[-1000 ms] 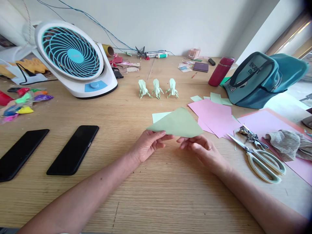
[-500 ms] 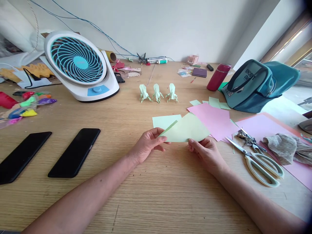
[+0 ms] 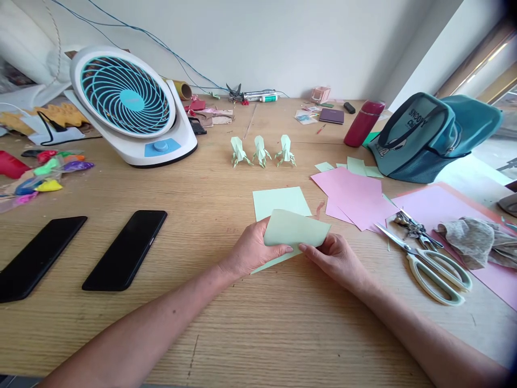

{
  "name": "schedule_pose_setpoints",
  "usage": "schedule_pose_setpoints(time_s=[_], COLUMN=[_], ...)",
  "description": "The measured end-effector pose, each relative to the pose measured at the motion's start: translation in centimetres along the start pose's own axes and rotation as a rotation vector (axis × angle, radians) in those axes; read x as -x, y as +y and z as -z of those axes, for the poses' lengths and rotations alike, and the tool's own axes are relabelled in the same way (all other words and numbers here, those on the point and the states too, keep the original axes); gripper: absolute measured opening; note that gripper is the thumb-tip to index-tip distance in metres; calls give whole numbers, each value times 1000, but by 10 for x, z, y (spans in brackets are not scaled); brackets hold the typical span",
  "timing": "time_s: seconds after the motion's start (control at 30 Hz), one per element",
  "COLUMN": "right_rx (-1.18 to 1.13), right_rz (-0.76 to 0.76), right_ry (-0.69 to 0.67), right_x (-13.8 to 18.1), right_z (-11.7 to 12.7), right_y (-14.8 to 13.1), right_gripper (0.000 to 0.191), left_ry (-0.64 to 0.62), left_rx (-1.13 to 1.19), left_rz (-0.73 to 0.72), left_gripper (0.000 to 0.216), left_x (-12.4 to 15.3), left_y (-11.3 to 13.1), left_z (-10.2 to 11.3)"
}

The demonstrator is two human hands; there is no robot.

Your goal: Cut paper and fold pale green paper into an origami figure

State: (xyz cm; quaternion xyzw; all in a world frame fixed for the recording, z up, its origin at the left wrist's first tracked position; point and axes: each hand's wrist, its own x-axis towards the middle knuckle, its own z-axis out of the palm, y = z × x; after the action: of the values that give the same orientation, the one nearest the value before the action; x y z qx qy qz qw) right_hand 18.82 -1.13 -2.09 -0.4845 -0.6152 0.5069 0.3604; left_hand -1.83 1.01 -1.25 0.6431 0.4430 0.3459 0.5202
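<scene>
Between both hands I hold a pale green sheet of paper (image 3: 297, 227), bent over so that one flap stands up and a lower edge slopes down toward me. My left hand (image 3: 252, 245) grips its left side, thumb on the front. On the right side my right hand (image 3: 333, 253) pinches it, thumb tip close to the left thumb. The fingers behind the paper are partly hidden. Just beyond lies another pale green sheet (image 3: 280, 200), flat on the table. Three folded green paper figures (image 3: 259, 151) stand in a row farther back.
Scissors (image 3: 428, 267), keys (image 3: 414, 223) and a grey cloth (image 3: 468, 240) lie at right near pink paper (image 3: 355, 194). Two black phones (image 3: 125, 250) lie at left. Behind are a fan (image 3: 131, 102), a red bottle (image 3: 363, 124) and a teal bag (image 3: 428, 137).
Both hands have come closer together and slightly toward me. The green paper has turned from a flat triangle shape to a bent sheet with its flap raised.
</scene>
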Motion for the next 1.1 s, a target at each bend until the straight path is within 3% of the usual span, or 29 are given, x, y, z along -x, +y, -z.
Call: schedule_pose_setpoints(time_s=[0.13, 0.3, 0.6, 0.8, 1.1], right_rx=[-64, -64, -143, -252, -221], right_rz=[17, -13, -45, -4, -3], right_ry=[-36, -13, 116, 130, 176], right_x=[-2, -3, -5, -8, -8], right_z=[2, 2, 2, 2, 4], right_y=[8, 12, 5, -2, -2], right_gripper=[27, 30, 28, 30, 33], left_ry=[-19, 38, 131, 140, 161], left_rx=[63, 134, 118, 129, 80], left_rz=[-11, -18, -23, -42, -66], left_gripper=[36, 25, 32, 34, 39], left_x=[0, -1, -3, -4, -3], left_y=[-1, -4, -5, -6, -4], left_z=[-2, -1, 3, 4, 3])
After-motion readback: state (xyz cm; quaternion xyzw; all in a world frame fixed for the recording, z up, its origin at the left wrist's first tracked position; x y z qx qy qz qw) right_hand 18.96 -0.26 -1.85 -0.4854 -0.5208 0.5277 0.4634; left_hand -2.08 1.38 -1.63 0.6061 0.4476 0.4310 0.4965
